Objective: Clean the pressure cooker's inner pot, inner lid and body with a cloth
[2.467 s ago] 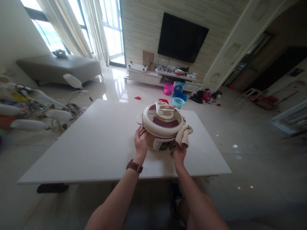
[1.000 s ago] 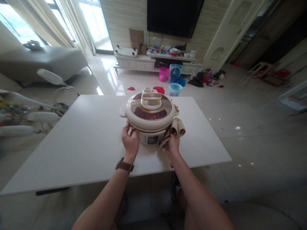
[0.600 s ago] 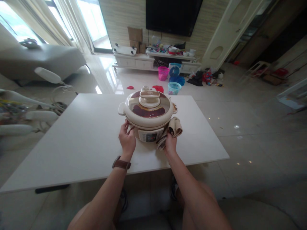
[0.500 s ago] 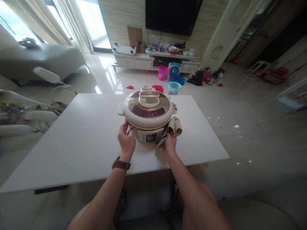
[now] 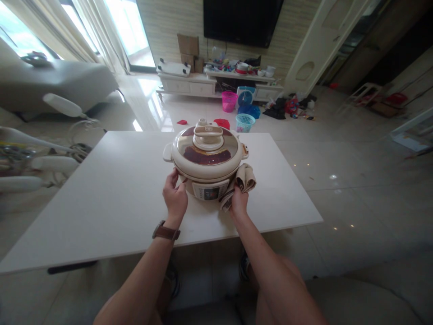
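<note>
A cream and brown electric pressure cooker (image 5: 207,174), its lid on and its control panel facing me, stands upright near the middle of the white table (image 5: 128,189). My left hand (image 5: 175,198), with a brown watch on the wrist, grips the cooker's left side below the lid rim; its fingertips are partly hidden by the body. At the cooker's front right, my right hand (image 5: 239,202) is closed on a bunched beige cloth (image 5: 246,178) with dark marks. The cloth lies against the cooker's side.
The table's front edge is close to my legs. Past its far edge, a teal basket (image 5: 245,122) and a pink basket (image 5: 229,101) stand on the tiled floor. A low white cabinet (image 5: 189,86) with clutter is by the wall. White fan-like blades (image 5: 63,104) are at the left.
My left hand and the cooker have shifted slightly left in the view, with the whole scene moving a little too. The right hand keeps its hold on the cloth.
</note>
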Motion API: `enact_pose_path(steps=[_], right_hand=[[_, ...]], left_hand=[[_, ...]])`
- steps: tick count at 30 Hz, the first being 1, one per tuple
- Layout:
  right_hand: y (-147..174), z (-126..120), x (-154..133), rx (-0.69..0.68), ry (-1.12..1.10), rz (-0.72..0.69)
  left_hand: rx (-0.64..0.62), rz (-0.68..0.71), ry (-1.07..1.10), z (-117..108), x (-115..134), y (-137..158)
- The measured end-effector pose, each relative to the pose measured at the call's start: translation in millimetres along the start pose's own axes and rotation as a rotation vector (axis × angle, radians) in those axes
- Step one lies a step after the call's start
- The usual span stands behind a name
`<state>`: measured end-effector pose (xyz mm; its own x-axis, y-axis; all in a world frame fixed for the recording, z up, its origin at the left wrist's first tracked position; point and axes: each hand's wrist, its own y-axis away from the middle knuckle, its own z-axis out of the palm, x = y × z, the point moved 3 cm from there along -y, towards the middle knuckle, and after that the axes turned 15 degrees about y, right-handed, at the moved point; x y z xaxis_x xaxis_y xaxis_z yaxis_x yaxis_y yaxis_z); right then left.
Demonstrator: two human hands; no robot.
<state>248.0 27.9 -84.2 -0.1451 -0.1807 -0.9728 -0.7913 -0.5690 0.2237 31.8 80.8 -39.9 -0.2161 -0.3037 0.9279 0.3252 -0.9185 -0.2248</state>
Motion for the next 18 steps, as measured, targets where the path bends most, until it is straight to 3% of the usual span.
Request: enact_pose_path(steps=[4,12,18], right_hand=[[-3.7,0.2,1.5,-0.009,0.015,-0.012],[-43.6,-7.3,5.8,-0.032,0.093,0.033],[1.5,-0.5,17.1,0.034,0.047,0.033]], left_hand=[[0.007,-0.003,0.014,-1.9,-2.7,-1.8],[0.003,-0.029,0.017,-4.9,-5.6,-4.6],[-0.02,-0.053,0.059,-4.4,-4.4,-5.0]])
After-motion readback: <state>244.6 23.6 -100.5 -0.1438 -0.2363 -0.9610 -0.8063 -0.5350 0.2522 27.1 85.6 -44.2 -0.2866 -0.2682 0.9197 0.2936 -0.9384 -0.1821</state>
